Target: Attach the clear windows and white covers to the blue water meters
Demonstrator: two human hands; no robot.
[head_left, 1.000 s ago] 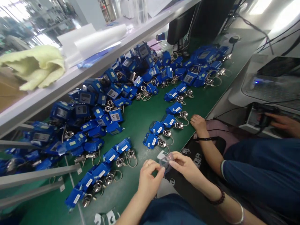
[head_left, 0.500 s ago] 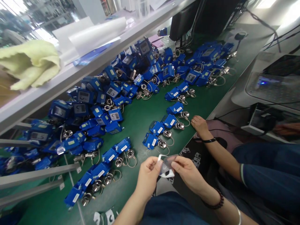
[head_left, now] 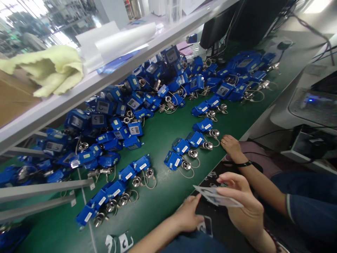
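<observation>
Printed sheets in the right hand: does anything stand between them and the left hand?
Nothing visible does. A fingertip of the left hand shows just below the left end of the printed sheets, which the right hand holds; the depth between them cannot be told from this view.

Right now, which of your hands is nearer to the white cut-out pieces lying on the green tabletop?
Left. The left hand is low, to the right of the cut-out pieces. The right hand is farther right, raised and holding thin, pale sheets.
</observation>
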